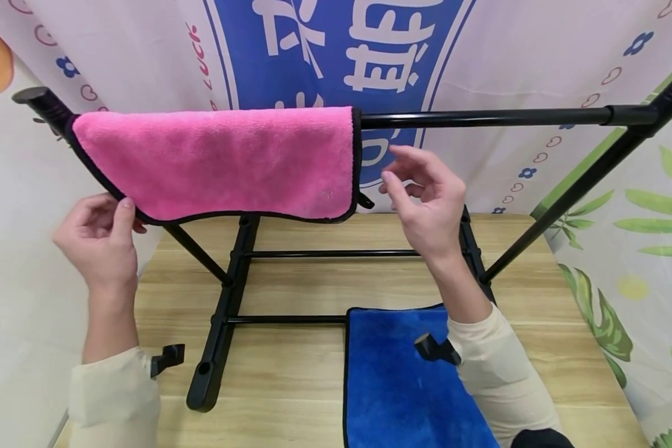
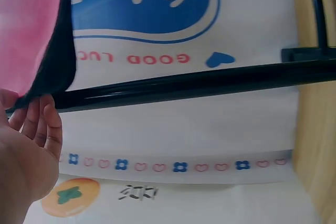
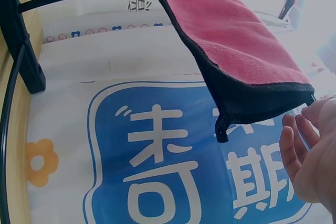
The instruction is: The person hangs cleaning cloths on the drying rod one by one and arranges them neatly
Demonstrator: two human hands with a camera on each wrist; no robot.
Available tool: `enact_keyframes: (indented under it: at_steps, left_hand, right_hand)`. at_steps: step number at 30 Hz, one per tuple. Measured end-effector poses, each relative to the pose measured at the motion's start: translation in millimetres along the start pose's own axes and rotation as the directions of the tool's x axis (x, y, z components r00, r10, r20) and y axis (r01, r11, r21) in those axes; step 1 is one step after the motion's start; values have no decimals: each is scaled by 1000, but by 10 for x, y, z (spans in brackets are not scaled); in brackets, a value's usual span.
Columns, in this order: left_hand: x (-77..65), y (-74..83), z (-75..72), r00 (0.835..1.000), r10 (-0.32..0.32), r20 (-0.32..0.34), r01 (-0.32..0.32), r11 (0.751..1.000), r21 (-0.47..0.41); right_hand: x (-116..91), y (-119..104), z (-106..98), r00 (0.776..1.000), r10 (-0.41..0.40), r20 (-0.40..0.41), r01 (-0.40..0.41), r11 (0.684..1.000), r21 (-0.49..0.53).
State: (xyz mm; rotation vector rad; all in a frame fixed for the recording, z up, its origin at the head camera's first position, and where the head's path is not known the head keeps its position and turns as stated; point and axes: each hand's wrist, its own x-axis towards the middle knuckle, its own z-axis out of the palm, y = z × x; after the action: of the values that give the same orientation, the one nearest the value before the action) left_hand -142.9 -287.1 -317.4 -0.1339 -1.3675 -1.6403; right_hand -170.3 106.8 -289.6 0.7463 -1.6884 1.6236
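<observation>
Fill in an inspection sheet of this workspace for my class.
Surface: wood-grain tabletop, bearing a black rack.
Job's things: pink towel hangs over the rack's top bar, toward its left end; blue towel lies below, covering part of a lower crossbar.
Clutter: nothing seen.
Hands: left hand pinches the pink towel's lower left corner; right hand, fingers loosely bent, hovers beside its right edge.
Cables: nothing seen.
Surroundings: printed backdrop behind; leaf-print panel at right.

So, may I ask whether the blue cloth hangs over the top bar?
No, the pink cloth hangs over the top bar, while the blue cloth lies below.
</observation>
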Motion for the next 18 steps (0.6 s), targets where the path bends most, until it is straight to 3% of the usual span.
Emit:
enact_keyframes:
  at_steps: [11,18]
  left_hand:
    - [-231,-160,-214,986,-61,156,63,998,-9]
    - [-263,-213,-303,983,-75,169,60,994,92]
  right_hand:
    - [-158,108,-121,998,64,11,-64,998,-25]
    - [-281,203,-213,992,122,37,-120,991,-51]
